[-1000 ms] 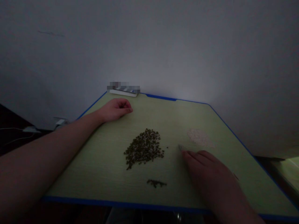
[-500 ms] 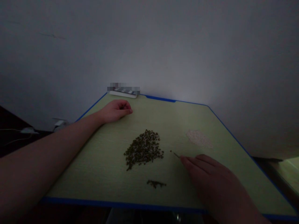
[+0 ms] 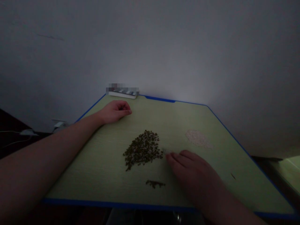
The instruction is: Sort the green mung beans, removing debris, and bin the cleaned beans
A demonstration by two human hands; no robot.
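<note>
A heap of dark green beans, speckled with pale grains, lies mid-table on the pale green table. My right hand is at the heap's right edge, fingers pressed together on a thin tool whose blurred tip touches the beans. A small separate cluster of green beans lies nearer the front edge. A pile of white grains sits to the right. My left hand rests at the far left of the table, fingers curled in, with nothing seen in it.
A flat white device lies at the table's back edge against the wall. A small dark speck sits on the right of the table. Cables and a white adapter lie left of the table. Another green surface shows at far right.
My right hand has slid left from near the white grains to the right edge of the bean heap, carrying the thin tool. My left hand has stayed put.
</note>
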